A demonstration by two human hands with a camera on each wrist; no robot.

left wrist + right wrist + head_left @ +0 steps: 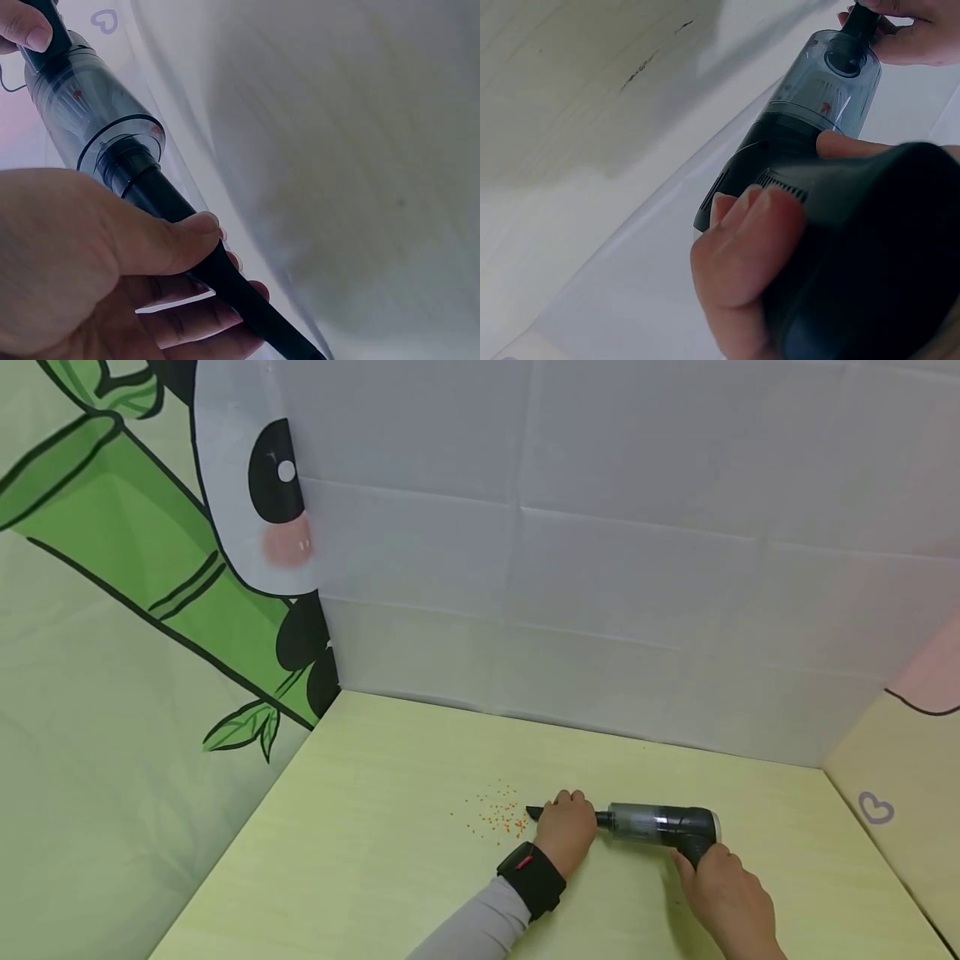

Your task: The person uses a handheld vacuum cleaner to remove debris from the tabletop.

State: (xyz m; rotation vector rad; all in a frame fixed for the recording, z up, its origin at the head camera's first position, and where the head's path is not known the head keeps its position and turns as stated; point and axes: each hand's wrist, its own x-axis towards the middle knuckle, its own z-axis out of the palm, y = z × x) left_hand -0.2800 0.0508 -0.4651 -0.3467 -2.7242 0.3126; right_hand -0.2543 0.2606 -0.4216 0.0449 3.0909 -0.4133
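A black handheld vacuum cleaner (645,823) with a clear dust cup lies across both hands, its narrow nozzle pointing left in the head view. My right hand (729,893) grips its handle, fingers curled round it in the right wrist view. Farther forward, my left hand (566,832) holds the black nozzle tube (161,196) between thumb and fingers. Small orange bits (501,817) lie scattered on the table just left of the nozzle tip (534,812). A few reddish specks (826,106) show inside the dust cup.
The pale yellow table (360,827) meets a grey-white sheet wall (600,593) at the back. A panda-and-bamboo printed sheet (150,610) stands on the left. On the right, another wall bears a small purple heart (876,808).
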